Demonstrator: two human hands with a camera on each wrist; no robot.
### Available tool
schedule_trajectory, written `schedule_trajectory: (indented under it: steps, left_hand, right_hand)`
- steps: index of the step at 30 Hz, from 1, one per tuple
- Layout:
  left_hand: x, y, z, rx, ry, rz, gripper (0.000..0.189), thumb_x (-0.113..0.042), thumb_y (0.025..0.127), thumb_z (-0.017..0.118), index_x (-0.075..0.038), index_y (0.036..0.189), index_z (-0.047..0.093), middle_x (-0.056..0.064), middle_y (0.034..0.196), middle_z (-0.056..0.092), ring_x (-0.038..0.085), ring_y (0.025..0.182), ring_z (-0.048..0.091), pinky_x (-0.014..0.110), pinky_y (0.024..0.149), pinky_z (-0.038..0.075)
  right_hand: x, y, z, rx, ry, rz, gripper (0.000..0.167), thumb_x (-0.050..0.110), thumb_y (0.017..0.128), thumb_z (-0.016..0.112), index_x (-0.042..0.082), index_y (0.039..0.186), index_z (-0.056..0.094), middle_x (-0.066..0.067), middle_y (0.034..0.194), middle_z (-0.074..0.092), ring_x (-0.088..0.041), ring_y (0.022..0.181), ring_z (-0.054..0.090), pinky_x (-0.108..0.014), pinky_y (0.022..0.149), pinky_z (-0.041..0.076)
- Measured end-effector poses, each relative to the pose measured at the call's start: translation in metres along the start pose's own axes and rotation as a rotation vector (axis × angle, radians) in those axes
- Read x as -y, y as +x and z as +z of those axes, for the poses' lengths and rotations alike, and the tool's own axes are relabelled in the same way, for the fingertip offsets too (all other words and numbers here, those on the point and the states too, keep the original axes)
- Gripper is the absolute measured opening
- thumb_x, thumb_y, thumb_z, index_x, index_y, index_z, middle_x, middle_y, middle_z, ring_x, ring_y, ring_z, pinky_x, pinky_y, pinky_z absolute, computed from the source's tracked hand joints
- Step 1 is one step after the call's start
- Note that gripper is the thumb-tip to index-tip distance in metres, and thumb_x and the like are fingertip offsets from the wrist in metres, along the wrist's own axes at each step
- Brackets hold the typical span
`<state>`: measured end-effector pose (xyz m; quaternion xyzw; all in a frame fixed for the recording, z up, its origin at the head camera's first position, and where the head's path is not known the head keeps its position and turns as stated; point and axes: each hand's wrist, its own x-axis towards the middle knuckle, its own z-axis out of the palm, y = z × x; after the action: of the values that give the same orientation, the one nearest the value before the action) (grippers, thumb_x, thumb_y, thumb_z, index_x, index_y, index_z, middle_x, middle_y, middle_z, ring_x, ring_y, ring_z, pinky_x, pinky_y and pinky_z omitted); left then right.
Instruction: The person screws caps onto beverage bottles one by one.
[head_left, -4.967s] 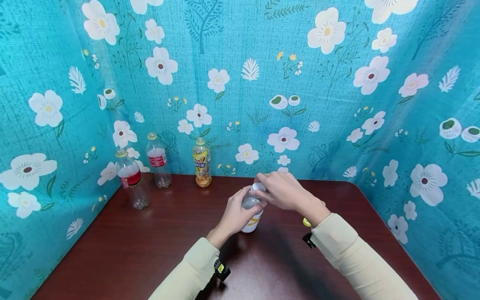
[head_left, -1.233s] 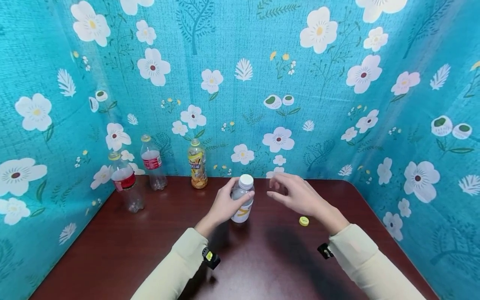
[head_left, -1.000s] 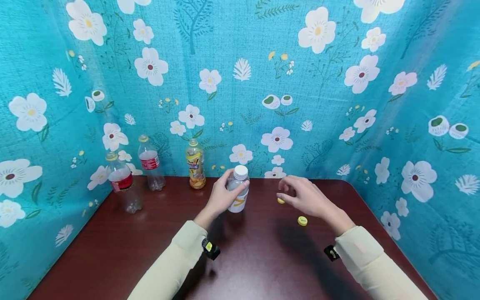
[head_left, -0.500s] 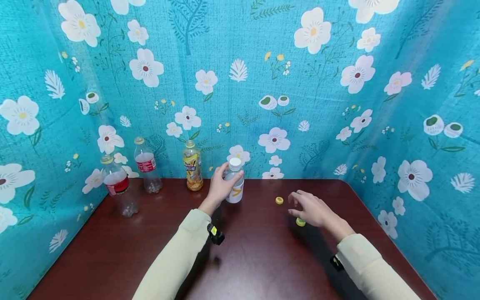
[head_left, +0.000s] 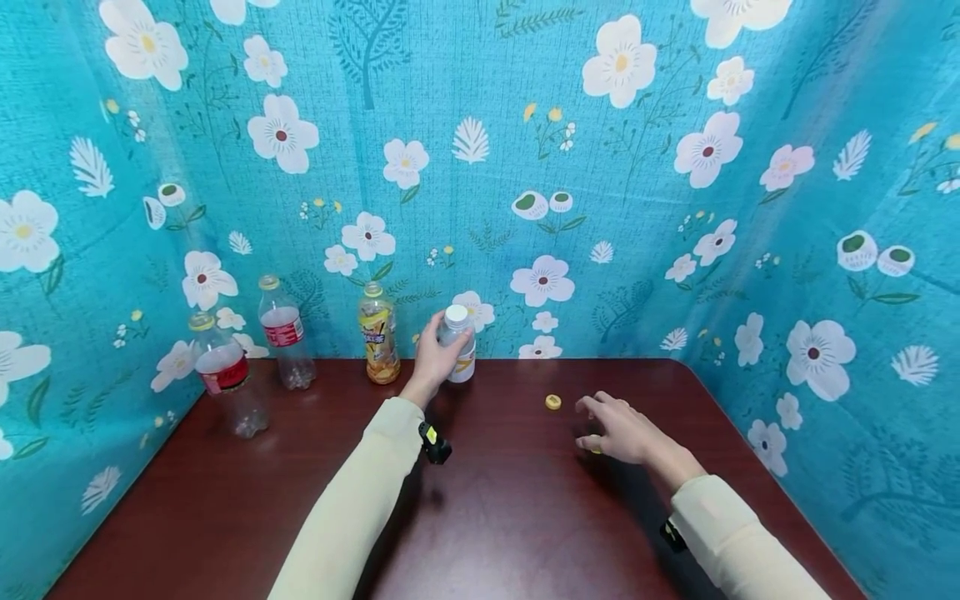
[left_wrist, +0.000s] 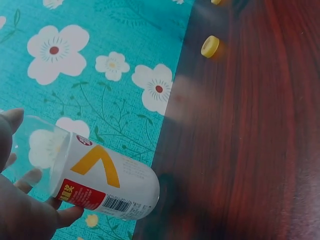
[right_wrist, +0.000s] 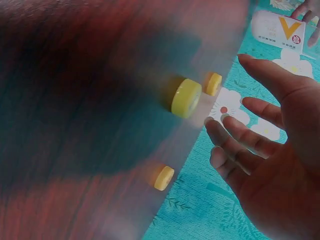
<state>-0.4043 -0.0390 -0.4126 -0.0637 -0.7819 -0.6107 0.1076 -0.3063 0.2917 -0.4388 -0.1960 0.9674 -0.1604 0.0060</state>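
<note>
My left hand (head_left: 435, 354) grips a clear bottle with a white cap (head_left: 456, 316) around its upper part, at the back edge of the table. The left wrist view shows the bottle's white label (left_wrist: 107, 172) with a yellow V shape and a red patch. My right hand (head_left: 618, 429) is held above the table with fingers spread and loosely bent, nothing in them. A yellow bottle cap (right_wrist: 186, 98) lies just below its fingers, mostly covered by the hand in the head view. Two more yellow caps, one nearer the bottle (right_wrist: 213, 84) and one farther along (right_wrist: 164, 178), lie close by.
Two clear bottles with red labels, one in front (head_left: 228, 375) and one behind (head_left: 285, 335), stand uncapped at the back left. An uncapped tea bottle with a yellow label (head_left: 379, 337) stands between them and my left hand. Flowered blue cloth (head_left: 480, 183) surrounds the dark red table (head_left: 487, 508).
My right hand has left the white-capped bottle and moved right to the yellow caps. My left hand has carried that bottle back and left, towards the tea bottle.
</note>
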Motion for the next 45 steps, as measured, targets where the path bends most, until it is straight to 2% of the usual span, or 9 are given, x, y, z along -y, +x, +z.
schedule_trajectory:
  steps: [6,10,15,19,25,30,34,38,45]
  left_hand:
    - [0.000,0.006,0.003,-0.006,0.001,-0.042,0.066,-0.034,0.099,0.069,-0.017,0.154,0.038,0.015,0.155,0.043,0.037,0.140,0.044,0.062,0.108,0.040]
    - [0.001,0.012,0.006,-0.004,0.012,-0.052,0.064,-0.035,0.100,0.068,-0.016,0.154,0.039,0.015,0.156,0.043,0.038,0.141,0.044,0.061,0.109,0.040]
    - [0.004,0.019,0.009,-0.025,0.045,-0.073,0.063,-0.038,0.101,0.065,-0.016,0.155,0.039,0.015,0.156,0.043,0.038,0.142,0.042,0.061,0.110,0.038]
    - [0.005,0.022,0.008,-0.031,0.064,-0.104,0.063,-0.041,0.103,0.061,-0.017,0.156,0.036,0.015,0.157,0.041,0.039,0.143,0.041,0.061,0.112,0.037]
    - [0.008,0.025,0.004,-0.005,0.038,-0.122,0.068,-0.046,0.102,0.060,-0.021,0.158,0.032,0.014,0.162,0.034,0.040,0.147,0.034,0.064,0.114,0.032]
    - [0.010,0.021,0.001,0.007,0.061,-0.127,0.070,-0.048,0.101,0.060,-0.022,0.159,0.030,0.012,0.160,0.035,0.038,0.146,0.032,0.064,0.111,0.035]
    - [0.012,0.017,-0.003,0.010,0.081,-0.109,0.068,-0.042,0.102,0.061,-0.020,0.159,0.031,0.013,0.159,0.037,0.038,0.146,0.033,0.061,0.111,0.037]
    - [0.015,0.012,-0.009,0.027,0.129,-0.058,0.066,-0.037,0.104,0.060,-0.015,0.159,0.031,0.018,0.158,0.039,0.040,0.143,0.038,0.059,0.111,0.039]
    - [0.020,-0.005,-0.032,0.074,0.240,0.047,0.063,-0.031,0.104,0.061,-0.008,0.156,0.035,0.023,0.152,0.045,0.045,0.135,0.049,0.058,0.106,0.043]
  right_hand:
    - [-0.005,-0.003,0.005,0.034,0.018,0.038,0.055,0.029,0.085,0.084,0.010,0.131,0.062,-0.011,0.123,0.060,-0.024,0.103,0.058,-0.050,0.083,0.058]
    - [-0.004,-0.003,0.005,0.058,0.009,0.069,0.051,0.029,0.086,0.084,0.013,0.130,0.063,-0.009,0.122,0.060,-0.022,0.102,0.058,-0.051,0.085,0.056]
    - [-0.003,-0.006,0.006,0.085,-0.009,0.069,0.046,0.027,0.087,0.083,0.014,0.129,0.067,-0.008,0.117,0.059,-0.021,0.096,0.058,-0.050,0.082,0.055]
    - [-0.004,-0.009,0.010,0.079,-0.007,0.056,0.038,0.021,0.088,0.082,0.013,0.123,0.070,-0.005,0.113,0.060,-0.019,0.093,0.057,-0.047,0.082,0.054]
    - [-0.007,-0.008,0.014,0.045,0.005,-0.002,0.024,0.014,0.089,0.080,0.009,0.112,0.073,-0.005,0.106,0.063,-0.020,0.090,0.058,-0.043,0.081,0.053]
    - [-0.007,-0.006,0.017,0.027,-0.023,-0.019,0.012,0.010,0.088,0.079,0.010,0.098,0.073,-0.002,0.090,0.061,-0.016,0.080,0.053,-0.037,0.071,0.049]
    - [-0.005,-0.003,0.017,0.032,-0.042,-0.011,0.009,0.008,0.087,0.078,0.011,0.091,0.071,0.000,0.081,0.056,-0.014,0.074,0.048,-0.035,0.067,0.044]
    - [-0.003,-0.003,0.017,0.042,-0.041,-0.011,0.010,0.005,0.087,0.077,0.010,0.090,0.069,-0.002,0.080,0.055,-0.014,0.073,0.047,-0.035,0.065,0.043]
    - [-0.003,-0.005,0.017,0.033,-0.040,-0.030,0.010,0.003,0.087,0.075,0.011,0.093,0.071,-0.001,0.083,0.058,-0.015,0.076,0.050,-0.037,0.067,0.045]
